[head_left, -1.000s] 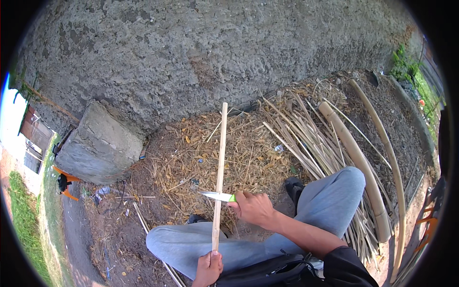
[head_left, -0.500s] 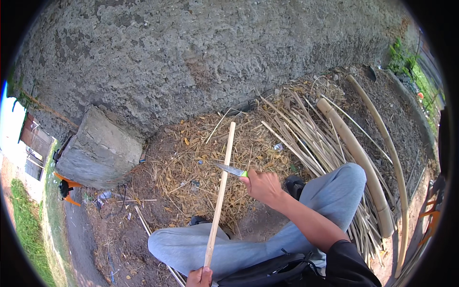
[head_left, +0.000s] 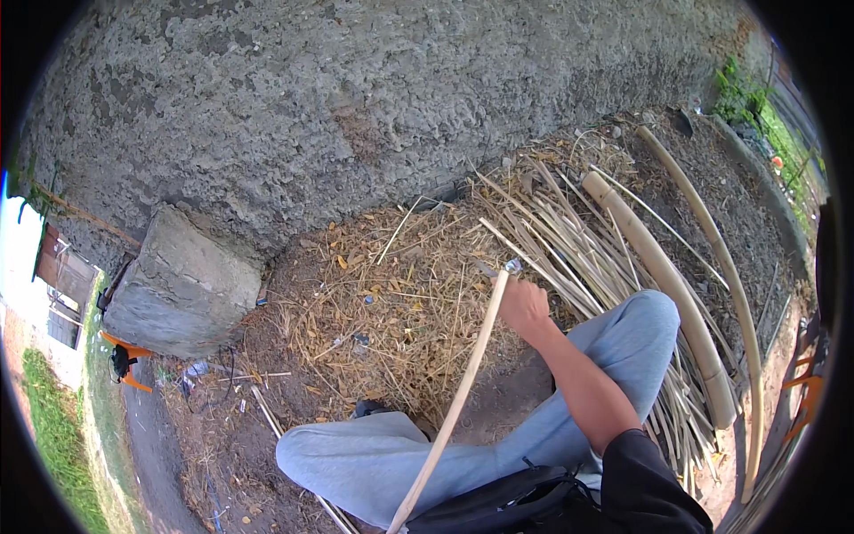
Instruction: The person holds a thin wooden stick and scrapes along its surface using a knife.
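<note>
Pale wooden stick (head_left: pixel 454 400) under work with a knife (head_left: pixel 484 268), seen from above. The stick is held aslant over the grey trousers (head_left: pixel 356 458) of the seated person, its upper end raised over the littered ground and its lower end cut off by the bottom edge of the view. The right hand (head_left: pixel 525 304) is placed just beside the upper end, with the fingers curled, apparently around the knife; the handle is hidden, and only a dim part of the blade is shown left of the stick's tip. The left hand lies outside the view, so its grasp cannot be told.

Progress: the stick has been reduced to a slender, light-coloured length, and its shaping is judged to be well advanced but not closed, since the knife is kept at hand. Whether the surface is fully smoothed cannot be told at this scale. A heap of thin strips (head_left: pixel 578 240) is laid to the right, beside a broad bamboo piece (head_left: pixel 663 294) and a narrower curved pole (head_left: pixel 712 236), both left long. Dry straw and leaves (head_left: pixel 400 325) are scattered ahead, below the rough wall (head_left: pixel 400 107).
</note>
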{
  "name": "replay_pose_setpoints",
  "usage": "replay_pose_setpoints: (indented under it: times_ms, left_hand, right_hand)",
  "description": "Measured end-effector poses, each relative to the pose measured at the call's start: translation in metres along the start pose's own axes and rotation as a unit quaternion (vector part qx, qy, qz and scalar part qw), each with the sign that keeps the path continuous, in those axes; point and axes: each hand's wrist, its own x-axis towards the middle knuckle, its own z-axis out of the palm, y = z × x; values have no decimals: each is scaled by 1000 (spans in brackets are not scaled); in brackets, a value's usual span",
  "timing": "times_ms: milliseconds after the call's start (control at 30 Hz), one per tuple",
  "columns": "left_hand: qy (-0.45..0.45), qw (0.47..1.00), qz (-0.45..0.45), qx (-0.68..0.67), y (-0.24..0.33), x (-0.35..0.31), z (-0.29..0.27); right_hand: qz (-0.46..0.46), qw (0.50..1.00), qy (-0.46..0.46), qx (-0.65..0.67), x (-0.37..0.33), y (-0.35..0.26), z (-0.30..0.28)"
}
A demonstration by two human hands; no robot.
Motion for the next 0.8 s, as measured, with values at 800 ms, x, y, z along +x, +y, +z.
replay_pose_setpoints:
  times_ms: [800]
  left_hand:
    - [-64, 967, -246, -30, -14, 18, -2]
  right_hand:
    - [62, 862, 27, 502, -14, -28, -41]
